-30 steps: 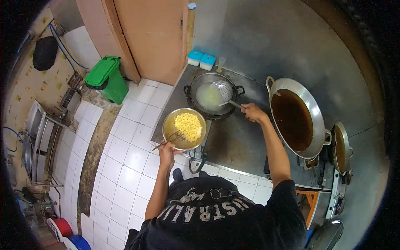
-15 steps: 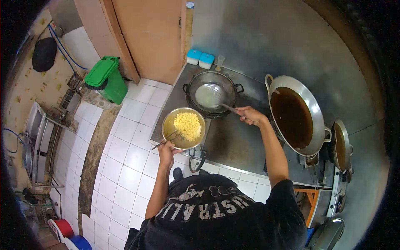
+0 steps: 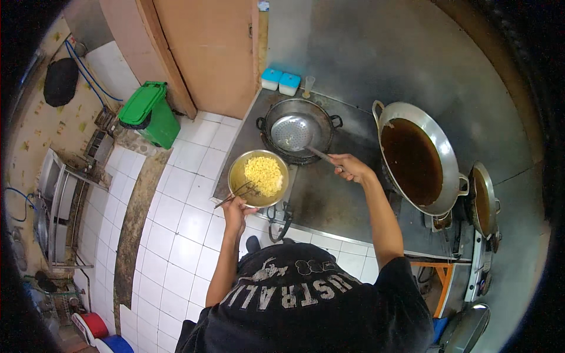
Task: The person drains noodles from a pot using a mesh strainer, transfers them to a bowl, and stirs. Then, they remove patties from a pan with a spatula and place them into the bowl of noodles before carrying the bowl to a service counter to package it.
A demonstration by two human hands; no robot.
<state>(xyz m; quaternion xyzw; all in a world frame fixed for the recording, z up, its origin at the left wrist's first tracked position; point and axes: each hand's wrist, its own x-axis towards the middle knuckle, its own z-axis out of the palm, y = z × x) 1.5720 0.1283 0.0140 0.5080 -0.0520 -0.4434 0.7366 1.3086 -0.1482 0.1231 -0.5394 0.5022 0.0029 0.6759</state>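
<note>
My left hand (image 3: 234, 213) grips the near rim of a metal bowl (image 3: 279, 201), along with a pair of thin dark sticks like chopsticks (image 3: 229, 197) that reach into it. Small yellow pieces of food (image 3: 263, 176), too fine to name for certain, are heaped in the bowl. In my right hand (image 3: 352, 168) is the long handle of a perforated skimmer (image 3: 292, 130). Its round head is held over a dark two-handled wok (image 3: 318, 115), with a few pale bits on it. The bowl is just nearer to me than the wok, by the stove counter's left edge.
A large pan of dark brown liquid (image 3: 412, 162) stands right on the counter (image 3: 329, 200), with another pan (image 3: 482, 203) beyond. Two blue-lidded tubs (image 3: 289, 83) and a clear cup (image 3: 309, 86) sit behind the wok. Left on the tiled floor is a green bin (image 3: 150, 115).
The skimmer's head looked pale and filmed over before; now its holes show plainly. It has shifted slightly left with my right hand. The bowl has barely moved.
</note>
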